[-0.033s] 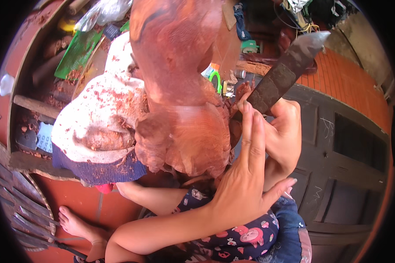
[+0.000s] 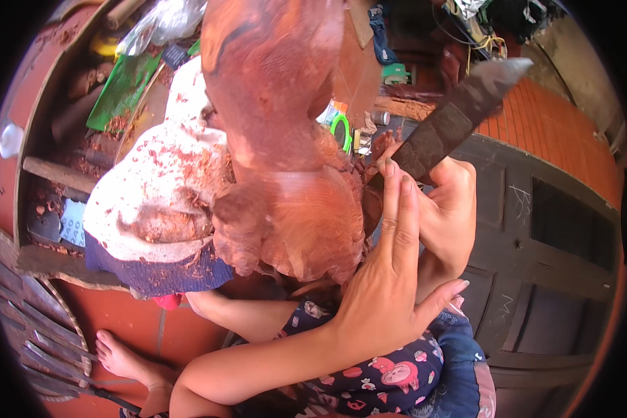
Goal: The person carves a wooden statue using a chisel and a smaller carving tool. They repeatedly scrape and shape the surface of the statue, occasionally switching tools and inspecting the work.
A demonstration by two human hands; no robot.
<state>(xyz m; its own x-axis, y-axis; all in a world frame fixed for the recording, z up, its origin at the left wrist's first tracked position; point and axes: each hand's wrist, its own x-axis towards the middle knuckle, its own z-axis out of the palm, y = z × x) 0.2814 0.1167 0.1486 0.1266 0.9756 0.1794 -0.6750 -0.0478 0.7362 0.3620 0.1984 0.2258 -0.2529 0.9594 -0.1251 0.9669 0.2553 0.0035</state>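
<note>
A large reddish-brown carved wood piece (image 2: 292,223) stands in front of me, with a taller wooden part (image 2: 268,76) rising from it. At its right side, my right hand (image 2: 453,216) grips a broad, dark metal blade (image 2: 442,132), whose pale tip points up and to the right. The blade's lower end reaches the wood's edge, where the contact is partly hidden. My left hand (image 2: 380,285) lies partly over the right one, two fingers stretched together to the blade's lower end and thumb apart. Curled wood shavings (image 2: 385,143) sit beside the blade.
A white and navy cloth (image 2: 164,216) strewn with shavings lies left of the wood. Beyond it is a wooden tray (image 2: 52,258) with a green dustpan-like piece (image 2: 125,90). Several long metal tools (image 2: 42,327) lie lower left. A dark panelled door (image 2: 529,258) is at right.
The blade's tip has shifted slightly right and down. The wood appears a little further left in the picture. Both hands keep nearly the same pose.
</note>
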